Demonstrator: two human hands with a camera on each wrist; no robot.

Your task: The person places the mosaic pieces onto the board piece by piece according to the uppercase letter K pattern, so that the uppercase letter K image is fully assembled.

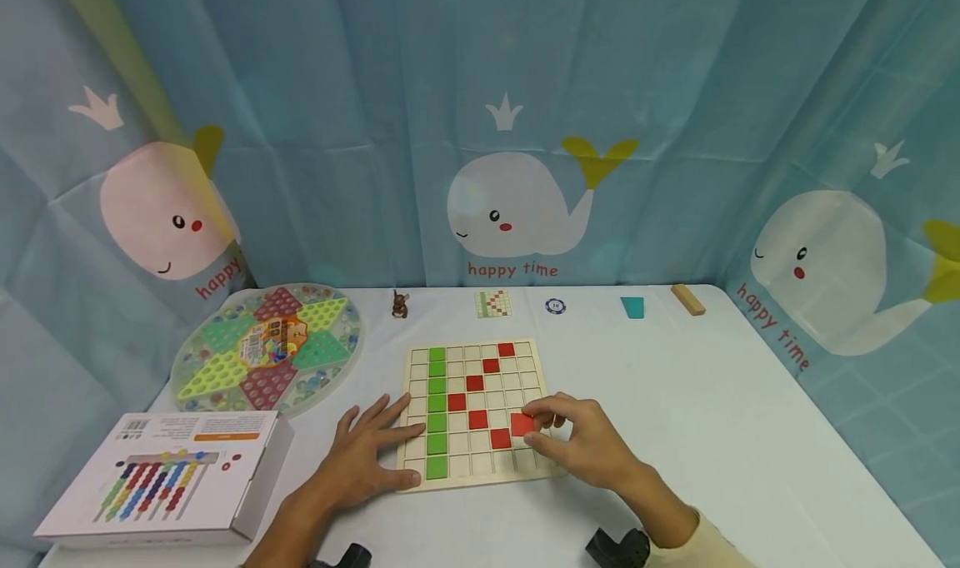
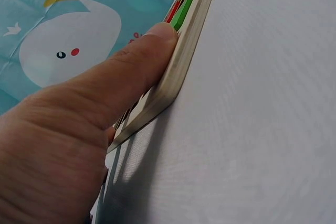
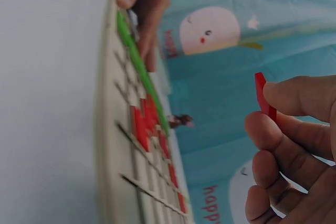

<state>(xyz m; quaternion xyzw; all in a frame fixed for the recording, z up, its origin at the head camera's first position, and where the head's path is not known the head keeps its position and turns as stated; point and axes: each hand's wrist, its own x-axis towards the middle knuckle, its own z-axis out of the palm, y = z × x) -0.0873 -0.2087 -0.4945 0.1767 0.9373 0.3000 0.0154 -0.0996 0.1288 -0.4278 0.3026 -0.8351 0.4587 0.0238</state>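
A wooden grid board [image 1: 480,465] lies on the white table, with a column of green square tiles [image 1: 437,422] near its left side. Red square tiles [image 1: 477,419] sit in slanting lines to the right of that column. My left hand [image 1: 367,451] rests on the board's left edge with fingers spread; in the left wrist view the thumb [image 2: 131,59] presses on the rim. Between thumb and fingertips, my right hand [image 1: 588,443] pinches a red square tile [image 1: 522,424] over the board's lower right part. The right wrist view shows this tile edge-on, apart from the board.
At left are a round marble game board [image 1: 213,335] and a white box [image 1: 247,460] with a printed lid. Along the back stand a small brown figurine [image 1: 400,305], a pattern card [image 1: 493,304], a round chip [image 1: 556,306], a teal trapezoid [image 1: 633,307] and a wooden block [image 1: 687,300].
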